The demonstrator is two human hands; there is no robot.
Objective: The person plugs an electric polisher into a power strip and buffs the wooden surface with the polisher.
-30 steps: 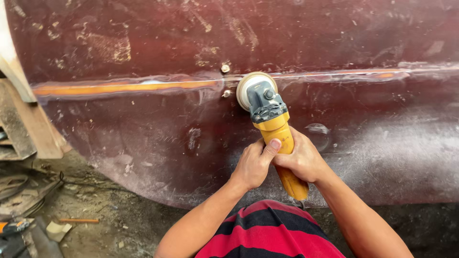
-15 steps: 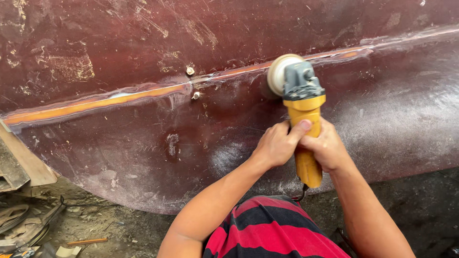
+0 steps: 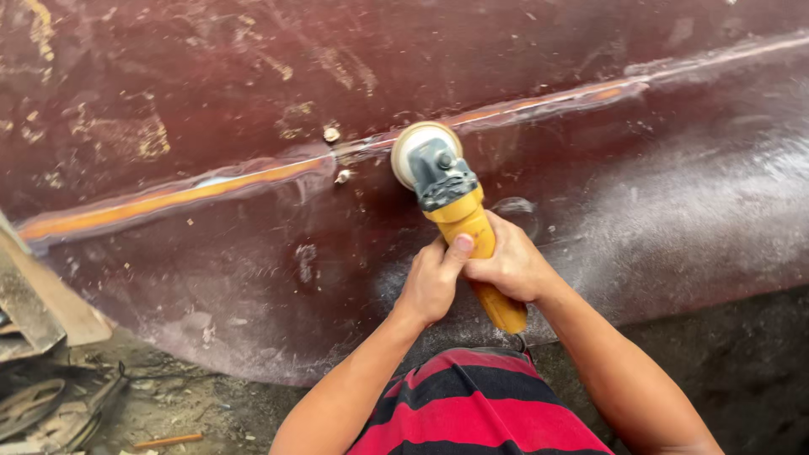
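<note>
The grinder (image 3: 459, 215) body's middle is hidden — both hands cover it.

Dirt ground (image 3: 211, 413), dark grey-brown, strewn with grit and small debris, visible along the bottom of the view. A large curved dark-red metal hull panel (image 3: 211, 278) rises from it, lower edge near the soil. At far left, a weathered wooden plank (image 3: 46, 295) leans up from the ground. Beside it, lower left, rusty round scrap metal pieces (image 3: 38, 409) lie in a heap. A thin orange stick (image 3: 168, 440) lies flat nearby.
</note>
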